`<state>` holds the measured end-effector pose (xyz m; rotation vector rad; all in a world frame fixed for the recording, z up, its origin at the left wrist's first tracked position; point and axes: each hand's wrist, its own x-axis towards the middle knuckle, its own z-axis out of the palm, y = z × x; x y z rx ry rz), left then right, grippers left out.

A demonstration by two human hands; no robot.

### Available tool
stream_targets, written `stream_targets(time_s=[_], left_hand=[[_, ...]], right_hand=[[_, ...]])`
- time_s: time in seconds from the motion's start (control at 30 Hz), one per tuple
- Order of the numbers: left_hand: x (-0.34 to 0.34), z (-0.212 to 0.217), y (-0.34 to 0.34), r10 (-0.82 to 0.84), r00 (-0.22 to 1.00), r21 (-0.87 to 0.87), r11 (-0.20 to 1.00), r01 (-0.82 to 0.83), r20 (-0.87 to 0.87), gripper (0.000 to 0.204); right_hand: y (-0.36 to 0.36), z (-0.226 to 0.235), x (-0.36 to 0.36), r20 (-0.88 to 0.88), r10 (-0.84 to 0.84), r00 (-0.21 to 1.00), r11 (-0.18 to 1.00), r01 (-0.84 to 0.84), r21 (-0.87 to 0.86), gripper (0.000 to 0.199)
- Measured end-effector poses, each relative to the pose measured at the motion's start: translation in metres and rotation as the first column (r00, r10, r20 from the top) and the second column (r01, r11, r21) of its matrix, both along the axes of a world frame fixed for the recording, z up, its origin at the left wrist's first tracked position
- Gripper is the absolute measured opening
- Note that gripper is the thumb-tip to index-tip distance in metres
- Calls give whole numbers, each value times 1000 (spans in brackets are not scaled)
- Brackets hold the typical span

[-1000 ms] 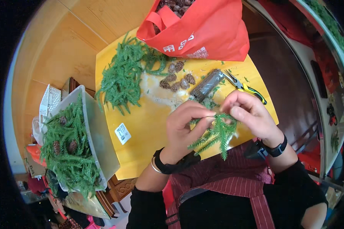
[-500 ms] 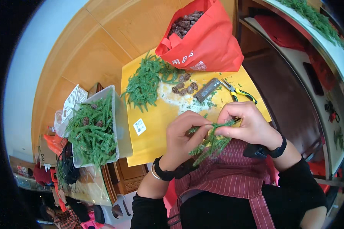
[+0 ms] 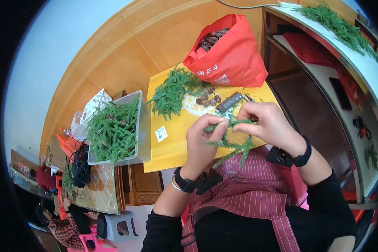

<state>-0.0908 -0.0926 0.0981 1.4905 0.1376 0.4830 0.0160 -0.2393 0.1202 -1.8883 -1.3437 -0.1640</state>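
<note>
Over the near edge of the yellow table (image 3: 176,145), a green artificial pine sprig (image 3: 238,148) is pinched between my two hands. My left hand (image 3: 203,138) grips it at one side with thumb and forefinger. The fingers of my right hand (image 3: 269,126) close on its other end, where a small brown bit shows that I cannot make out. Several needled branches hang below my fingers. Beyond the hands lie several brown pine cones (image 3: 206,101), a dark bundle in clear wrap (image 3: 229,102) and pliers (image 3: 248,98), mostly hidden by my right hand.
A red bag (image 3: 235,59) of pine cones stands at the back. Green sprigs (image 3: 168,94) are heaped at the table's far left. Left of it, a clear plastic bin (image 3: 143,138) holds more greenery. Shelves (image 3: 323,80) rise at the right. Another person (image 3: 67,231) sits at lower left.
The view has shifted, so the table and bag appear lower and farther right. My hands keep hold of the sprig, which is turned, its branches spread more sideways. The pliers are now mostly covered.
</note>
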Motion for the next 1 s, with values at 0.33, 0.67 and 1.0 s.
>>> stream_targets(time_s=[0.33,0.67,1.0], left_hand=[[-1,4,-4,-97,841,689,626,-365,533,15],[8,3,-7,-60,852,682,630,-372,520,12],[13,-2,-16,24,994,-7,1000,-23,110,6]], right_hand=[[-9,-16,-6,-858,411,307,911,-181,371,11],[-4,-27,-6,-788,430,441,874,15,486,13],[-2,-24,2,-569,213,795,937,-2,348,19]])
